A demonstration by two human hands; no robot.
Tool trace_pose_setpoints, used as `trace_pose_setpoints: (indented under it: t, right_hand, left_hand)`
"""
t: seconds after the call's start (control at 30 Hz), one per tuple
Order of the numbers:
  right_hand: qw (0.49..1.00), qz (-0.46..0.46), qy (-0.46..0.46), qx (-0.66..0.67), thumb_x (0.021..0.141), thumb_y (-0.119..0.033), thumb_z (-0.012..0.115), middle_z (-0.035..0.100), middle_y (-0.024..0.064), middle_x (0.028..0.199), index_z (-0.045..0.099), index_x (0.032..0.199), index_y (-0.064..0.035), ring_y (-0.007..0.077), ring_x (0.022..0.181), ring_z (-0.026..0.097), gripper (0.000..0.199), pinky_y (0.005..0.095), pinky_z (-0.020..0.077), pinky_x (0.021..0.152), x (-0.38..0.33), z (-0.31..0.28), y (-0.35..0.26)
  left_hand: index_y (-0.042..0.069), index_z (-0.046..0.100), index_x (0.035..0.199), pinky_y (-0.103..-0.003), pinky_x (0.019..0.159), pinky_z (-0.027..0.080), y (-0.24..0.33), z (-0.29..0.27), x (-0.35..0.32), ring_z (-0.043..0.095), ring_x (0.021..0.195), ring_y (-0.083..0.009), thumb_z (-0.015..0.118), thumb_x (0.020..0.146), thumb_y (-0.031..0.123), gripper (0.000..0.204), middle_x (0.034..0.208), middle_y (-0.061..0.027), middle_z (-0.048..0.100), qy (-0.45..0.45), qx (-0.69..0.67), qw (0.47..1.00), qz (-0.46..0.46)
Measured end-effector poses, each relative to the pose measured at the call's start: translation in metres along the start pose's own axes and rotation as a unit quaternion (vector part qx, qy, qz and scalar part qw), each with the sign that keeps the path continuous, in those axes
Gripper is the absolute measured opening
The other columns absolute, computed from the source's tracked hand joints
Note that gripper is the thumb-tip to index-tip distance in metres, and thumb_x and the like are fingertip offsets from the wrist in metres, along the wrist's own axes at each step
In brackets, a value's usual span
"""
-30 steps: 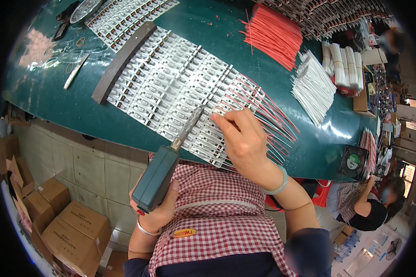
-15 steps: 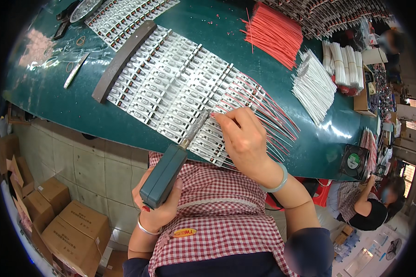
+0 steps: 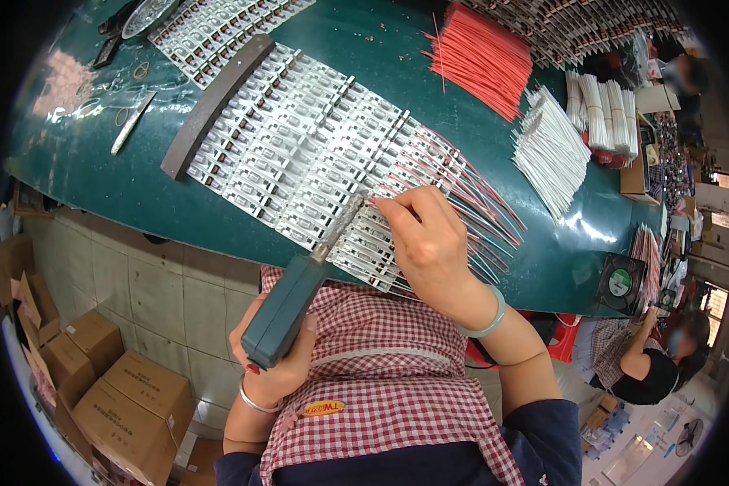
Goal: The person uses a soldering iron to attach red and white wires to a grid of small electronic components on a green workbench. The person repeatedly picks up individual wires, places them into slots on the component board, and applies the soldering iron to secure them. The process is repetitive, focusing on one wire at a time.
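My left hand is closed around the blocky dark green handle of a soldering iron. The iron's metal tip reaches up to a panel of silvery modules laid in rows on the table. Just right of that tip, my right hand is closed in a pinch, its thumb and forefinger touching the modules. Whatever lies between those fingertips is too small and hidden to name. Thin red and white wires trail rightward from the panel's right part, some passing behind my right hand.
A dark curved bar lies along the panel's left edge. Beyond are a red wire pile, a white wire pile and bundled white wires. Tweezers lie at left. Cartons stand on the floor; a co-worker sits at right.
The soldering iron's handle and my left hand have shifted very slightly left. My right hand keeps its pinch at nearly the same spot.
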State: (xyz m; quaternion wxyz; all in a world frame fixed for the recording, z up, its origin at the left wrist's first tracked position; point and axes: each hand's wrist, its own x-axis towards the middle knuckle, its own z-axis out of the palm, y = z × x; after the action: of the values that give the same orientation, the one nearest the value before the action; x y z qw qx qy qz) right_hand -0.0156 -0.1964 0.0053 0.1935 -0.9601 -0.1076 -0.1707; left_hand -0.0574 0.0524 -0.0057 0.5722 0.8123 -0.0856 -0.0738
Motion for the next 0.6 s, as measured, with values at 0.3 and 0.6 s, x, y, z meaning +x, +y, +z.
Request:
trace_pose_setpoints:
  t: [0.3,0.6]
  right_hand:
    - [1.0,-0.003,0.021,-0.003,0.073,0.01,0.074,0.059,0.0087,0.084,0.072,0.097,0.0005,0.0247,0.076,0.059,0.025,0.0359,0.0496,0.062,0.0,0.0035,-0.0008]
    - [0.999,-0.008,0.028,0.021,0.074,0.011,0.074,0.06,0.0083,0.084,0.072,0.098,0.0003,0.0247,0.075,0.058,0.027,0.0352,0.0477,0.061,-0.0084,0.0035,-0.0076]
  left_hand:
    - [-0.005,0.072,0.101,-0.031,0.066,0.055,0.0005,-0.0014,-0.004,0.07,0.071,-0.0251,0.078,0.077,0.002,0.026,0.088,-0.0155,0.07,0.031,-0.012,0.999,0.011]
    - [-0.005,0.072,0.097,-0.033,0.067,0.056,0.0012,-0.0026,-0.0077,0.07,0.073,-0.0278,0.078,0.076,0.0,0.023,0.089,-0.0161,0.07,0.022,-0.002,1.0,0.011]
